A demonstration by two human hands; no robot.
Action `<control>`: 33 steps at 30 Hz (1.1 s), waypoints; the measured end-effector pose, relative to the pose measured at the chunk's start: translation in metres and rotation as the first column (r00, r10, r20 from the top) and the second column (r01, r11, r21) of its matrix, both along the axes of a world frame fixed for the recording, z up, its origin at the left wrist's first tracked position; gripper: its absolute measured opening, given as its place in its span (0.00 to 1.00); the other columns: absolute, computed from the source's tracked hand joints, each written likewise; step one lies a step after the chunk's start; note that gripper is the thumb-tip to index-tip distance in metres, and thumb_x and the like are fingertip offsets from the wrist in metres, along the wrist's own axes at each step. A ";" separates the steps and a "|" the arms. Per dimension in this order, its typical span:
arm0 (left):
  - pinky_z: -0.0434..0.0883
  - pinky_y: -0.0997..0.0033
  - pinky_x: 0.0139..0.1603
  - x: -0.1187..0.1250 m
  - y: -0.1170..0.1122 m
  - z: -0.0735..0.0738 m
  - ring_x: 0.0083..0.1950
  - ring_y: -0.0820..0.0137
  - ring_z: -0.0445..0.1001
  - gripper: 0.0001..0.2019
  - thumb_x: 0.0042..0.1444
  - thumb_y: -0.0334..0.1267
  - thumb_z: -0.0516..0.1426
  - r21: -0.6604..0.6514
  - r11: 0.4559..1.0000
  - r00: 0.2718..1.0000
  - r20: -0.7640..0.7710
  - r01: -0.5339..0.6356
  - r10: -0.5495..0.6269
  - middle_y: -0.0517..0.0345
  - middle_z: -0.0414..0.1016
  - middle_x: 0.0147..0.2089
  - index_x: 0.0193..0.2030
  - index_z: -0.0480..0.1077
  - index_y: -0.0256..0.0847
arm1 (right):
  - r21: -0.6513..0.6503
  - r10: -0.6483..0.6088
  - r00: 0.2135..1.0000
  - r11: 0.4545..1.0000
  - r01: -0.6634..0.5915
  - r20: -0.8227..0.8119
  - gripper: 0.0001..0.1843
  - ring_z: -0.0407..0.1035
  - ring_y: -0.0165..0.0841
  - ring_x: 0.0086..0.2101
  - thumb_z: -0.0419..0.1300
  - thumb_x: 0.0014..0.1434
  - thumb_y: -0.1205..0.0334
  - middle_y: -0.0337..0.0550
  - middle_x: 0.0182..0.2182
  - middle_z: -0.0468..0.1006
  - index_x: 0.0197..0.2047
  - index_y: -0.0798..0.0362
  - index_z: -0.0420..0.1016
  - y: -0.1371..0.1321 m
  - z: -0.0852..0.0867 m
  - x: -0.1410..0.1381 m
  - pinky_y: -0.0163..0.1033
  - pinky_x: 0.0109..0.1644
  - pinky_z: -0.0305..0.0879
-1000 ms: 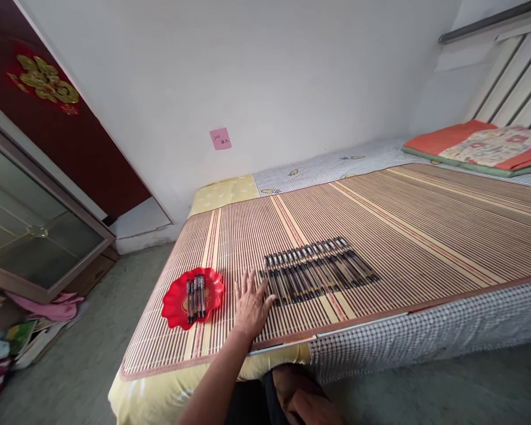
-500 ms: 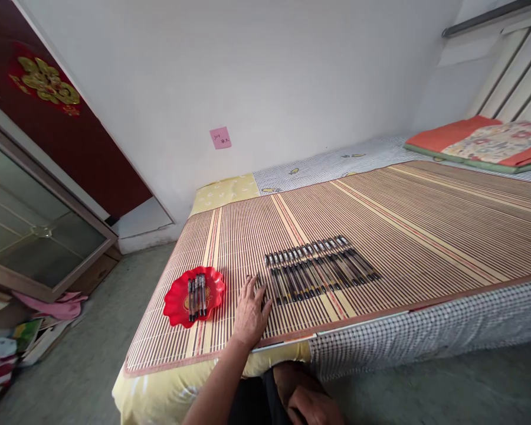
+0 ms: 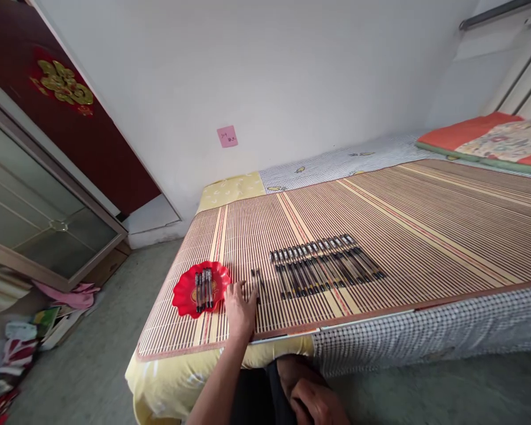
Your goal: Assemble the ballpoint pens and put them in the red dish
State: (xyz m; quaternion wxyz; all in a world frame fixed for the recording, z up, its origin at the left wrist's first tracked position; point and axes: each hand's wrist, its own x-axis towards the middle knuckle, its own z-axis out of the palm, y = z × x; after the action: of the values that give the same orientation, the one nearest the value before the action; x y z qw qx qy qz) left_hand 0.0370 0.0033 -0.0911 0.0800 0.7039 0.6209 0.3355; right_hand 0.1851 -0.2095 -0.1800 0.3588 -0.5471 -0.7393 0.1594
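My left hand (image 3: 240, 308) is over the bamboo mat, fingers apart and holding nothing I can see. Its fingertips reach the right rim of a red scalloped plate (image 3: 183, 301), where several black-capped pens (image 3: 204, 290) lie side by side. Just right of my thumb are two loose pens (image 3: 258, 286), partly hidden by the hand. Farther right, many similar pens form a neat slanted row (image 3: 325, 265), caps toward the wall. Low in the picture, my right hand (image 3: 312, 402) rests by my knee, its fingers curled and seemingly around nothing.
The striped bamboo mat (image 3: 407, 236) covers a bed with yellow and checked cloth (image 3: 380, 336) along its front edge. Folded orange and floral bedding (image 3: 491, 141) lies at the far right. A pink note (image 3: 227, 136) sticks to the wall. A glass-panelled door (image 3: 48, 218) stands left.
My left hand has moved left, from beside the pen row to the plate's rim, uncovering the two loose pens. The view has shifted slightly; my right hand stays low by the knee.
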 end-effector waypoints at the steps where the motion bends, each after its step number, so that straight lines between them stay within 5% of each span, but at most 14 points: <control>1: 0.70 0.49 0.59 0.002 0.004 0.002 0.57 0.51 0.73 0.15 0.62 0.44 0.59 -0.030 0.999 1.000 -0.014 -0.022 0.022 0.44 0.73 0.50 0.51 0.71 0.39 | 0.024 0.004 1.000 1.000 -0.004 0.000 0.07 0.74 0.31 0.26 0.55 0.61 0.70 0.35 0.26 0.77 0.33 0.48 0.64 0.001 -0.002 0.000 0.34 0.31 0.61; 9: 0.72 0.61 0.46 0.017 0.037 0.021 0.45 0.56 0.79 0.06 0.54 0.32 0.63 -0.321 0.942 0.995 -0.061 -0.094 0.078 0.45 0.78 0.39 0.37 0.71 0.37 | 0.188 0.011 1.000 0.982 -0.007 -0.019 0.09 0.73 0.30 0.24 0.52 0.60 0.73 0.33 0.25 0.74 0.35 0.47 0.61 0.004 -0.010 0.001 0.34 0.29 0.61; 16: 0.74 0.65 0.38 0.034 0.045 0.034 0.34 0.68 0.77 0.11 0.68 0.38 0.55 -0.451 0.891 0.990 0.094 -0.051 0.104 0.53 0.78 0.39 0.53 0.68 0.34 | 0.237 0.005 1.000 0.972 -0.004 -0.001 0.10 0.71 0.28 0.23 0.52 0.61 0.73 0.32 0.25 0.73 0.36 0.47 0.59 0.005 -0.011 0.000 0.33 0.29 0.59; 23: 0.72 0.62 0.40 0.066 0.038 0.034 0.47 0.55 0.80 0.20 0.61 0.44 0.63 -0.443 0.895 0.988 0.109 -0.053 0.112 0.39 0.80 0.50 0.54 0.64 0.38 | 0.285 -0.016 1.000 0.958 0.010 0.018 0.10 0.70 0.28 0.22 0.50 0.61 0.74 0.32 0.24 0.72 0.36 0.47 0.57 0.006 -0.014 -0.001 0.32 0.30 0.59; 33: 0.72 0.59 0.44 0.065 0.036 0.026 0.45 0.54 0.81 0.25 0.55 0.43 0.66 -0.448 0.889 0.991 0.035 -0.098 0.126 0.41 0.81 0.47 0.55 0.64 0.40 | 0.299 -0.025 1.000 0.954 0.023 0.001 0.11 0.70 0.28 0.22 0.50 0.60 0.74 0.32 0.23 0.72 0.35 0.47 0.57 0.008 -0.013 -0.002 0.32 0.30 0.61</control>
State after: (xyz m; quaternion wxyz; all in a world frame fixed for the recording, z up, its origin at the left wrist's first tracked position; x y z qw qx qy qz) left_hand 0.1021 0.0398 -0.0655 0.2389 0.6191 0.7179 0.2105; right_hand 0.1834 -0.2012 -0.1934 0.4376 -0.4958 -0.7490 0.0400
